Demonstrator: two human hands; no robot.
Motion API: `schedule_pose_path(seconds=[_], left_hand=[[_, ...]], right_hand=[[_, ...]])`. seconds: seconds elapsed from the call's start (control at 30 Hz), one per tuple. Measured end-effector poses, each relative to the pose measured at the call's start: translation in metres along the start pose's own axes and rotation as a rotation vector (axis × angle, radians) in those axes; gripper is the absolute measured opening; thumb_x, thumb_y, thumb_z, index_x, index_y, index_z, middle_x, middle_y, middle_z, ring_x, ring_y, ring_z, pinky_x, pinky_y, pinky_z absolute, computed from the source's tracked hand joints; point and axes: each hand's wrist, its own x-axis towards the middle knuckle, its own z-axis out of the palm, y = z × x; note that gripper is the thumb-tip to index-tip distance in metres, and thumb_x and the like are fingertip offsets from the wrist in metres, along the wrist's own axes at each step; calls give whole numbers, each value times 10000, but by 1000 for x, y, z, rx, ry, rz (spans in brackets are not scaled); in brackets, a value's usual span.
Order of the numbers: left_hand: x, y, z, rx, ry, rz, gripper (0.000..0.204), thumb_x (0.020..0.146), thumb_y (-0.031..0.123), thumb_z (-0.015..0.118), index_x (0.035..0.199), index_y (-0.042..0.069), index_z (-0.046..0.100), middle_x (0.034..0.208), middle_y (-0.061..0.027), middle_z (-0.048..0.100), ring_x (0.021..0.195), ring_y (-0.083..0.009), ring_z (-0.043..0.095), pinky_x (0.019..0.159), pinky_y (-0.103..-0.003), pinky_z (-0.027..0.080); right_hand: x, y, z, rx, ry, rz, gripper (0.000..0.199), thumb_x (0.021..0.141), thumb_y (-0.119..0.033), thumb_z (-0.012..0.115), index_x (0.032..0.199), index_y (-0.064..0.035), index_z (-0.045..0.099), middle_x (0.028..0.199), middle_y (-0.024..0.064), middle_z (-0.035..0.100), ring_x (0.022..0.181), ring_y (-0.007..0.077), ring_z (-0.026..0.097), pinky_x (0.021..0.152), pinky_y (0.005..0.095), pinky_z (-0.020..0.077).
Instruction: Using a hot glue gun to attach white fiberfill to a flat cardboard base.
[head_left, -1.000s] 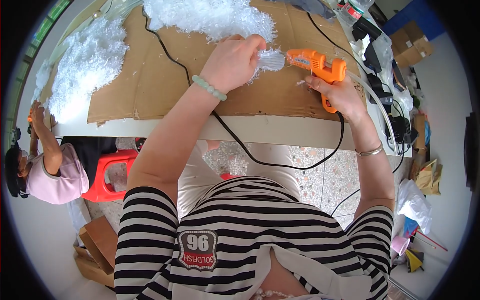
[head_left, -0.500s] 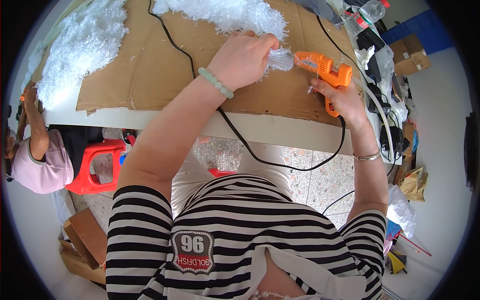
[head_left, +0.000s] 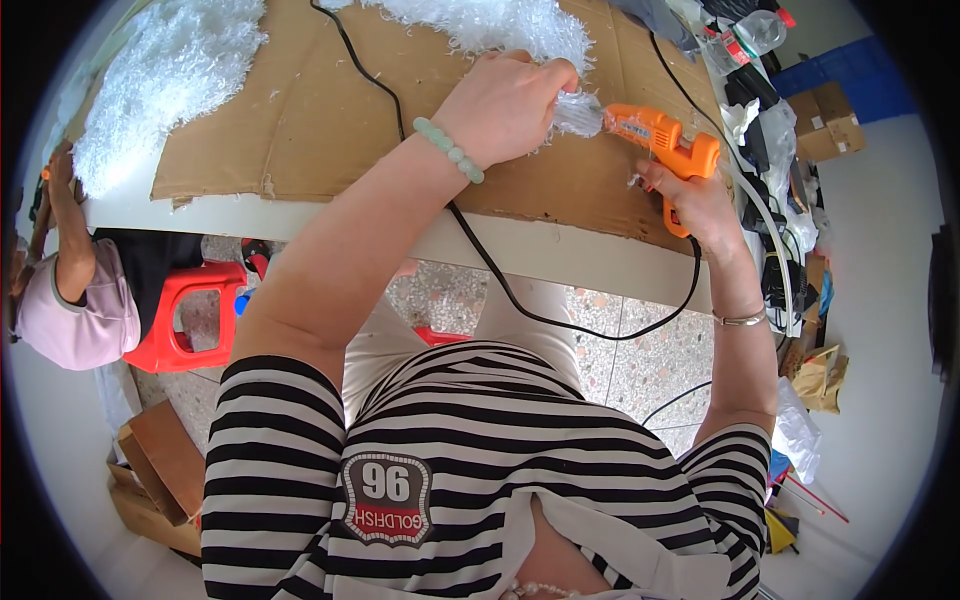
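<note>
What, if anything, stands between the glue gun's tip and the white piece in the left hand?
Nothing visible: the orange glue gun in the right hand points at the white fringed piece in the left hand. Whether gun and piece touch is unclear. The black cord loops clear of that gap.

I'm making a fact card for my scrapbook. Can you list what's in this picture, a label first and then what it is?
Left hand: holding a small white fringed piece
Right hand: holding an orange glue gun by its handle
Gun points: toward the white fringed piece; whether they touch, I can't tell
Work surface: brown cardboard on a white table
On the cardboard: shaggy white material, part of a black cord
Far left: another person, pink top, by a red stool
</note>
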Motion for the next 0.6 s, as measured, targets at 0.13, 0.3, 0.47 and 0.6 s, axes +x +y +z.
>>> schedule_pose_path(seconds=[0.13,0.3,0.47,0.6], left_hand=[[1,1,-1,5,-21,-9,148,760,60,554,901,102,569,678,-52,621,758,-251,606,737,-405,449],[0,0,-1,24,-21,-3,145,763,64,559,901,105,572,698,-39,627,763,-234,609,748,-401,447],[1,-1,-1,20,-27,-3,137,769,69,558,899,111,571,704,-34,626,763,-231,610,766,-396,441],[0,0,-2,14,-11,8,209,744,-12,495,927,76,546,729,-73,635,743,-278,603,718,-387,467]], right_hand=[[0,4,-3,-11,-24,27,166,828,-156,640,905,-10,621,762,-2,594,699,76,530,641,229,425],[0,8,-2,-39,-22,24,145,827,-151,643,874,-17,616,735,-12,573,669,68,507,606,221,406],[-3,6,-3,-37,-12,-11,118,827,-133,630,826,-20,598,716,-16,560,658,65,497,597,221,397],[-7,3,-1,-30,-27,-14,113,823,-132,628,821,-23,597,708,-18,556,652,63,494,592,222,395]])
